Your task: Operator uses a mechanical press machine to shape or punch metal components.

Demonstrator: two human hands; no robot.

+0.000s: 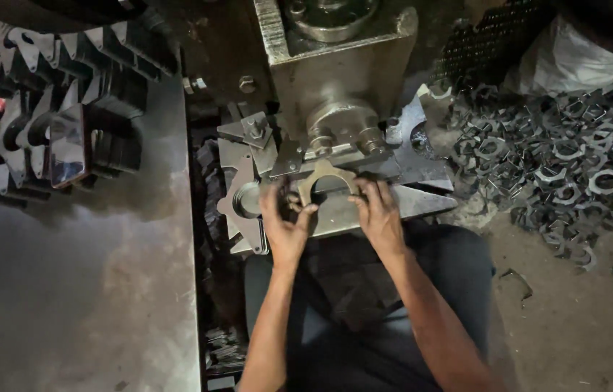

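Both hands, the left hand (pixel 286 225) and right hand (pixel 377 214), gripped a thin, stiff, probably sharp-edged metal plate (pixel 327 181) by its outer ends beneath the press (pixel 335 80).

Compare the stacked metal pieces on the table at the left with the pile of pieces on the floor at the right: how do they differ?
The stacked pieces stand packed in ordered rows on the metal table; the floor pile lies loose and tangled, pieces pointing every way. The stacks sit up on the table, the pile down on the dusty ground. Both look like flat, dark stamped plates with curved cut-outs, much like the piece between the left hand and right hand.
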